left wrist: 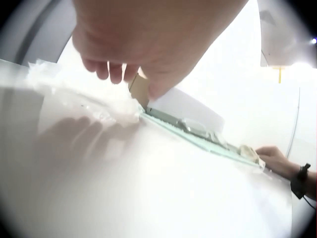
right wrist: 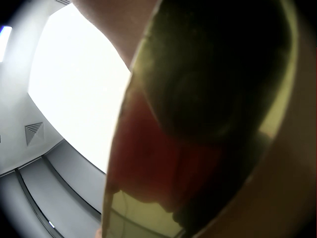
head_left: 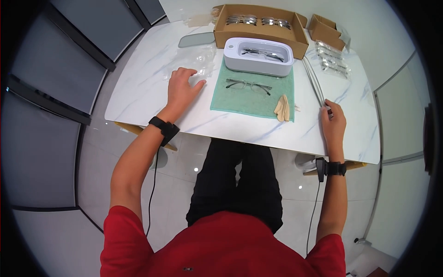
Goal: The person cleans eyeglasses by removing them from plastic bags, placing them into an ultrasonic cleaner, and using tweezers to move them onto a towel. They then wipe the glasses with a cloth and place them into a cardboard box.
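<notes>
My left hand [head_left: 181, 92] hangs over the table's left part, fingers loosely bent and apart, holding nothing, beside clear plastic bags [head_left: 198, 60]; the left wrist view shows this hand [left wrist: 133, 49] above the plastic [left wrist: 94, 106]. With curled fingers my right hand [head_left: 334, 124] grips the near end of a long, thin grey tool [head_left: 314, 83] at the right. Between the hands, glasses [head_left: 249, 85] lie on a green cloth [head_left: 226, 102], with beige finger covers [head_left: 282, 109] at its corner. A glossy surface [right wrist: 163, 168] reflecting red and black fills much of the right wrist view.
A white cleaner tub [head_left: 258, 67] with glasses inside stands at the cloth's back edge. Behind it is a cardboard box [head_left: 258, 37] of glasses. A grey case lid [head_left: 196, 40] lies back left; a small carton [head_left: 326, 31] and bagged glasses [head_left: 333, 62] are back right.
</notes>
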`<state>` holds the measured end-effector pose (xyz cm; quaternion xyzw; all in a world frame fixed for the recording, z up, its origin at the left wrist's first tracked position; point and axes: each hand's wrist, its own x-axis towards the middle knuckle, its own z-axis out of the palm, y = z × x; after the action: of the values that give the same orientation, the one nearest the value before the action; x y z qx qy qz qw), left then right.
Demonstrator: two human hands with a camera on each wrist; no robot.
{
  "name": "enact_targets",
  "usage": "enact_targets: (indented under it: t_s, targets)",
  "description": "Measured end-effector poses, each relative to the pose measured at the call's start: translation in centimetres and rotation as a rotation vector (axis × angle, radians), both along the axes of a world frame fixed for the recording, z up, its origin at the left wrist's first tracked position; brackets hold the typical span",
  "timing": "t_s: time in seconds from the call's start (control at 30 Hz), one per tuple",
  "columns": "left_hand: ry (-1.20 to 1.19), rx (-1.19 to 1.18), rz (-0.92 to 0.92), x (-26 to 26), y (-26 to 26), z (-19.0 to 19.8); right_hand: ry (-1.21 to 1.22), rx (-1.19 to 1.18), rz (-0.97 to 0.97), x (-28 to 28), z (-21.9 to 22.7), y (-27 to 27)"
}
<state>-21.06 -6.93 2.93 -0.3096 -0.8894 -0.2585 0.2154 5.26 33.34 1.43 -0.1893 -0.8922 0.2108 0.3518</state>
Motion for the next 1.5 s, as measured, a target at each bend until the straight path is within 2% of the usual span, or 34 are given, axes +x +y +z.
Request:
enact_targets:
  t_s: [0.13,0.23,0.27,0.37,0.5,0.63,0.77,0.93,1.03,1.13,1.23,1.37,1.5]
  targets:
    - [-0.076,0.070,0.093,0.1,-0.1,-0.5,0.006,-0.028,0.009,0.0,-0.3,0.3]
    - [-0.245,0.128,0.062,-0.6,-0.7,-1.9,-0.018,0.070,0.000,-0.1,-0.1,0.0]
    - [-0.255,0.161,0.060,-0.8,-0.9,-2.2,-0.049,0.057,-0.001,0.0,0.1,-0.1]
    - [-0.288,0.224,0.044,-0.9,-1.3,-2.7,0.008,0.226,0.039,-0.3,0.0,-0.2]
    - [-0.305,0.263,0.008,-1.4,-2.1,-3.4,0.059,0.419,0.147,-0.5,1.2,-1.3]
    - [-0.308,0.312,-0.004,-1.3,-2.3,-3.7,0.101,0.393,0.332,-3.0,4.7,-5.7]
    - [-0.406,0.318,0.039,-1.2,-2.4,-3.3,0.005,0.370,0.487,-7.5,6.5,-9.5]
    - [-0.442,0.382,0.013,-1.4,-2.9,-3.5,-0.264,0.376,0.469,-12.1,4.1,-10.4]
    - [-0.464,0.432,0.003,-1.2,-3.1,-3.5,-0.397,0.298,0.471,-13.0,3.6,-10.1]
    - [-0.464,0.503,0.015,-0.8,-3.0,-3.7,-0.373,0.320,0.496,-12.7,4.0,-10.2]
    - [-0.363,0.533,-0.015,-0.6,-2.9,-3.9,-0.424,0.101,0.493,-12.2,5.3,-11.4]
    - [-0.309,0.608,-0.056,-0.6,-2.8,-4.3,-0.353,-0.103,0.558,-12.1,7.2,-14.3]
    - [-0.407,0.610,-0.063,0.0,-2.8,-3.6,-0.214,-0.243,0.632,-12.7,7.4,-17.8]
